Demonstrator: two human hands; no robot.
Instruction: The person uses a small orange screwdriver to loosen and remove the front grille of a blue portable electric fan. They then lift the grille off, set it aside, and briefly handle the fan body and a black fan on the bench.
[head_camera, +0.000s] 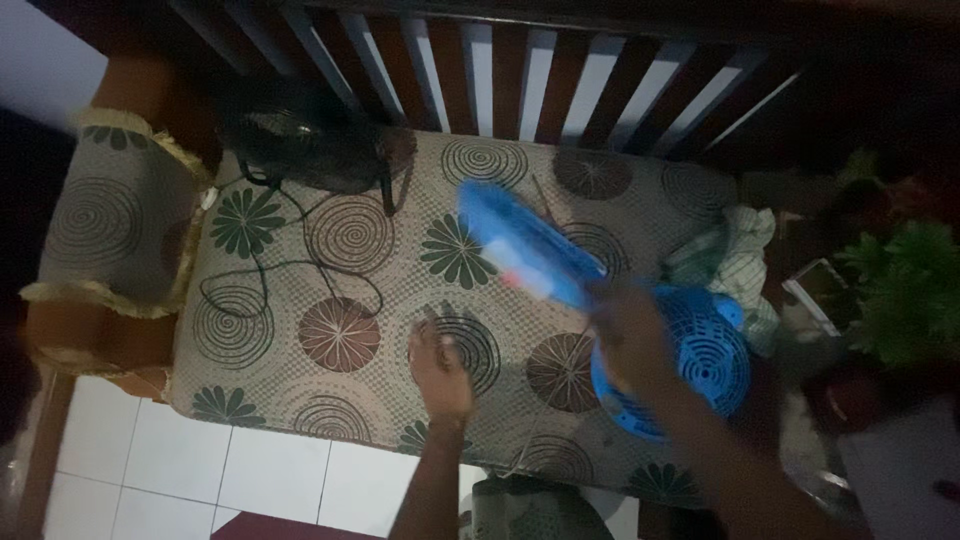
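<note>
Head view: your right hand (628, 335) is closed round the blue fan (700, 365), at the join between its round grille body and a long blue part (525, 250) sticking up-left over the cushion (330, 330). Fingers look wrapped, but blur hides exactly how tight. Your left hand (440, 370) hovers low over the patterned cushion, fingers loosely spread, holding nothing that shows; can't tell if the fingertips touch the fabric.

Risks, as I judge them: the fan is gripped w/ one hand only and hangs partly past the cushion's front edge, so a slack grip could drop it onto the tiles (170, 460). The long blue part is motion-smeared, so it may swing and catch the cord (285, 270) or the slats (500, 80) behind.

Hard to see: top left, a dark fan-like thing (300, 145) sits on the cushion w/ the cord looping from it, too dim to be sure. Right side is murky: plant (900, 290), crumpled cloth (740, 260), a flat pale object near them. Your right forearm is cut off at the bottom edge.
</note>
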